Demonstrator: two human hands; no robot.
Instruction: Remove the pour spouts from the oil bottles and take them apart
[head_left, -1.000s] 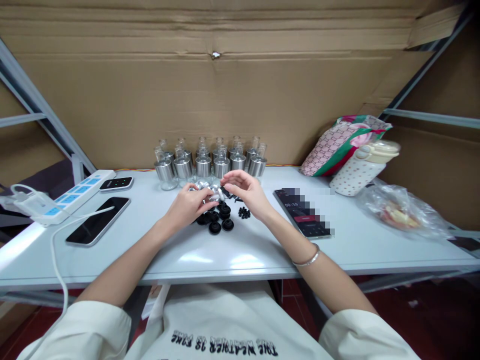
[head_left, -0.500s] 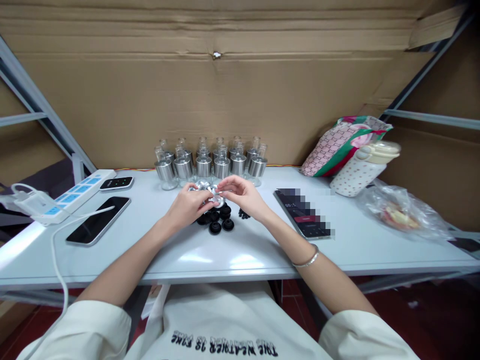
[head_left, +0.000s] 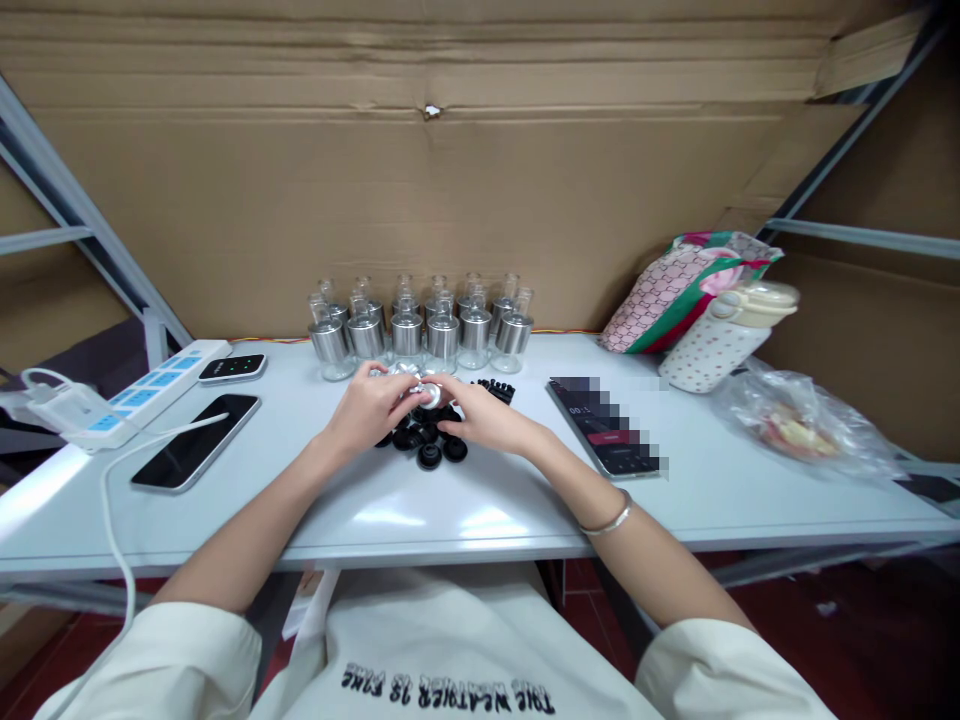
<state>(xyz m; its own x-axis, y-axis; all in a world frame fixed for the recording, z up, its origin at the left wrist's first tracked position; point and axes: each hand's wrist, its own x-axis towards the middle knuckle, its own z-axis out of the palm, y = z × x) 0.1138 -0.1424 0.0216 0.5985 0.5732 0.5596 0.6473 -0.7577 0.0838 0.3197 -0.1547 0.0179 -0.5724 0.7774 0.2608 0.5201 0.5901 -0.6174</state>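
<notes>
Both my hands meet over a small heap of parts in the middle of the white table [head_left: 480, 500]. My left hand [head_left: 371, 407] pinches a small silver metal cap [head_left: 429, 395] at its fingertips. My right hand [head_left: 480, 410] has lowered onto the heap, its fingers curled beside the cap and over the black rubber pieces [head_left: 431, 447]. Loose silver caps [head_left: 401, 372] lie just behind my fingers. A row of small glass bottles with silver collars [head_left: 420, 325] stands behind the heap.
Tiny black parts [head_left: 496, 388] lie to the right of my hands. A phone [head_left: 196, 440] with a cable, a small black device [head_left: 232, 367] and a power strip [head_left: 142, 392] lie on the left. A phone [head_left: 607, 425], a patterned bag [head_left: 690, 285], a dotted bottle [head_left: 724, 335] and a plastic bag [head_left: 806, 420] sit on the right.
My right hand came down from above the heap onto the black pieces, closing in on my left hand. The small black parts behind it have come into view.
</notes>
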